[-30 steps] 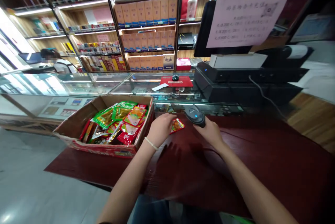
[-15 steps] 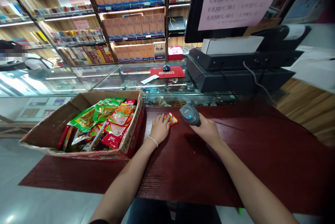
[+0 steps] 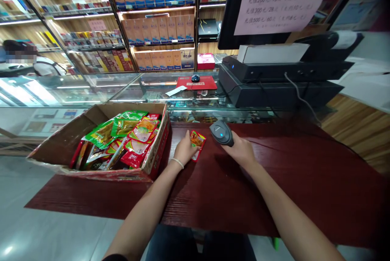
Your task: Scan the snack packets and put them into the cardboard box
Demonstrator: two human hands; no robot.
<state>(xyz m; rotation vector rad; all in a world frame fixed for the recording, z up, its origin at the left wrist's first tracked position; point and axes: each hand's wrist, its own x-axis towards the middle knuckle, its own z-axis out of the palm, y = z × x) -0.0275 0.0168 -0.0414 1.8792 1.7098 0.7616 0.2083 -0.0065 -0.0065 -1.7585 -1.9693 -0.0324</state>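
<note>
In my left hand [image 3: 184, 150] is a small red snack packet [image 3: 198, 142], pinched at its left side and tilted up just over the dark red tabletop [image 3: 213, 196]. My right hand [image 3: 242, 151] is wrapped round the handle of a dark grey barcode scanner [image 3: 222, 132], whose blue light is lit. The scanner's head points left, towards the packet, with a gap between them. Left of my hands stands an open cardboard box [image 3: 158, 147] with several green and red snack packets [image 3: 129, 125] inside.
Behind the table runs a glass display counter [image 3: 128, 90] with a red mat [image 3: 210, 83] and a mouse [image 3: 195, 78]. A monitor [image 3: 227, 17] and black till equipment [image 3: 243, 88] stand at the back right. A person [image 3: 45, 66] is at the far left.
The packet lay nearly flat under my left fingers; now it is pinched and turned up, showing more of its face. My right hand and the scanner have hardly moved.
</note>
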